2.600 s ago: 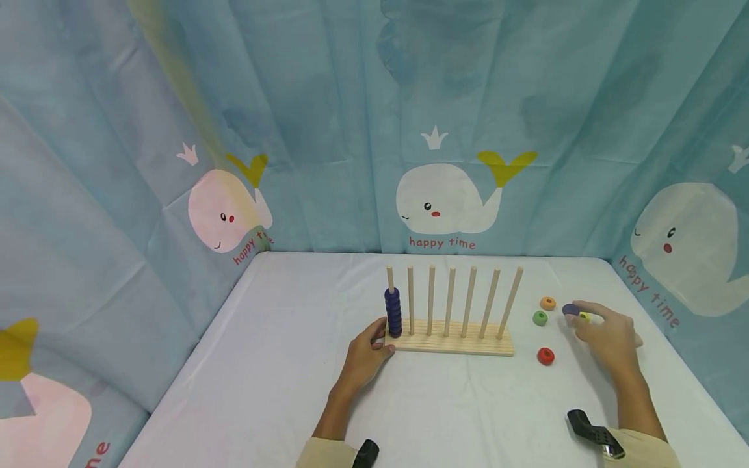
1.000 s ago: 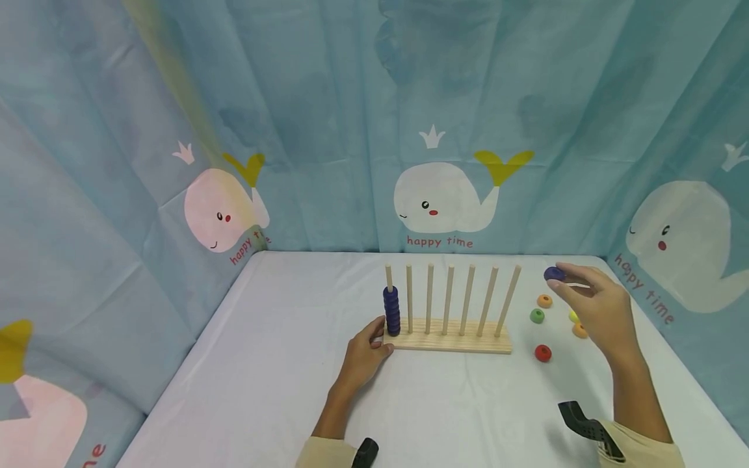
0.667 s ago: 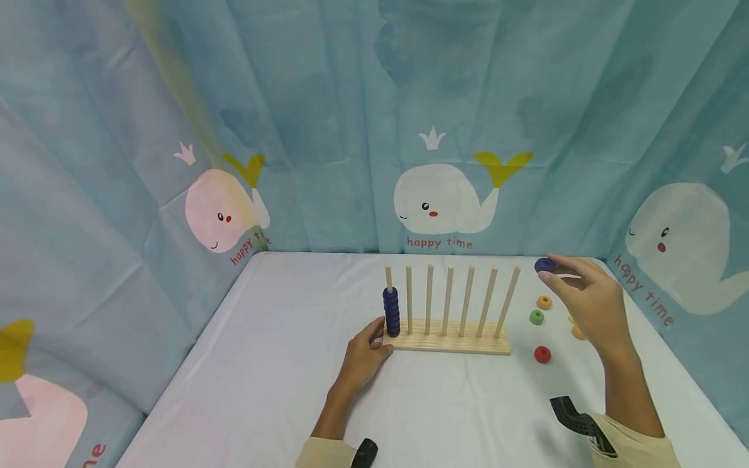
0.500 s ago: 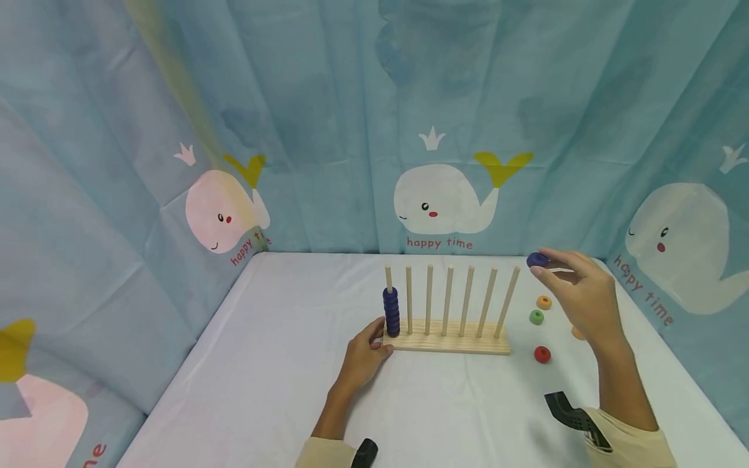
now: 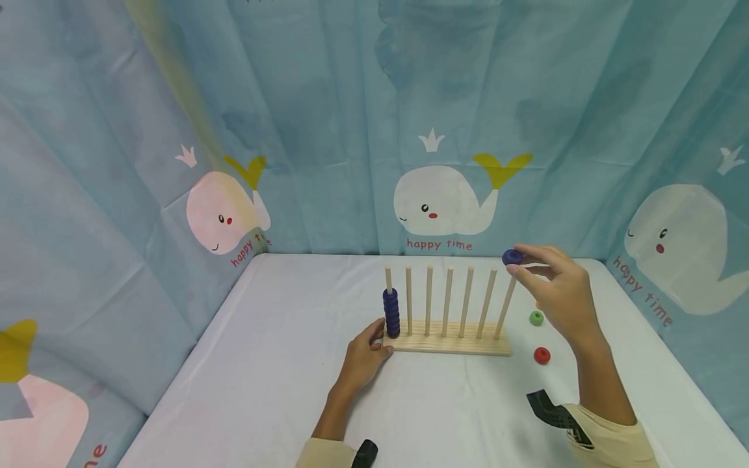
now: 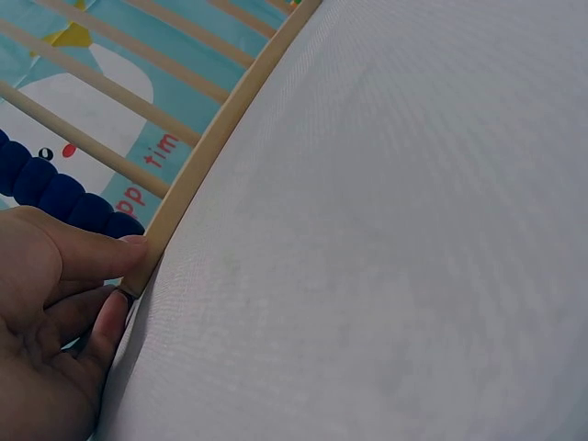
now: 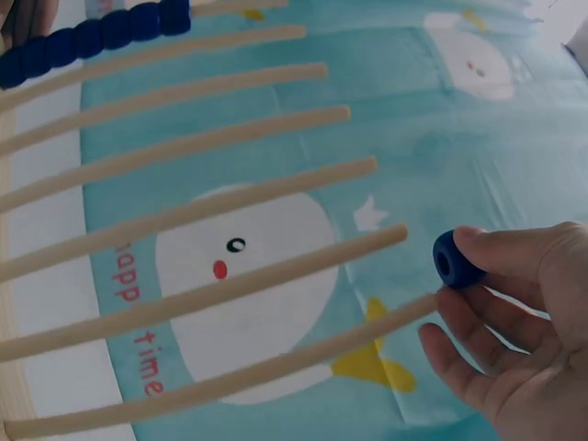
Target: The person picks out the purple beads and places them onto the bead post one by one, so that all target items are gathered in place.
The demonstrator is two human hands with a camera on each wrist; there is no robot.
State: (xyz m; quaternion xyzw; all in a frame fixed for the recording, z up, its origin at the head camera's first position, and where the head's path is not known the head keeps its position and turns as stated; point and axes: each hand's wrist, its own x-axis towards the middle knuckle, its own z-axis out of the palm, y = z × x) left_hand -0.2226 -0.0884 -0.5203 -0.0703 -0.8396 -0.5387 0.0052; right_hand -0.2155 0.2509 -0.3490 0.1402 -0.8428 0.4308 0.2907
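A wooden rack [image 5: 450, 346] with several upright pegs stands on the white table. Dark blue beads [image 5: 391, 313] are stacked on its leftmost peg, whose top stays bare. My left hand [image 5: 361, 359] grips the left end of the base between thumb and fingers, as the left wrist view also shows. Up by the top of the rightmost peg, my right hand [image 5: 558, 292] pinches one blue bead [image 7: 457, 260] between thumb and fingertips. In the right wrist view the bead's hole shows, and the bead is just off the peg's tip. The other pegs carry no beads.
A green bead [image 5: 536, 318] and a red bead [image 5: 542, 355] lie on the table right of the rack. An orange bead is mostly hidden behind the right hand. A blue curtain [image 5: 328, 195] with whale prints surrounds the table [image 5: 281, 338].
My right hand has picked the blue bead up from the table on the right, raised it and carried it left to the rightmost peg's top. The left hand stays put on the base.
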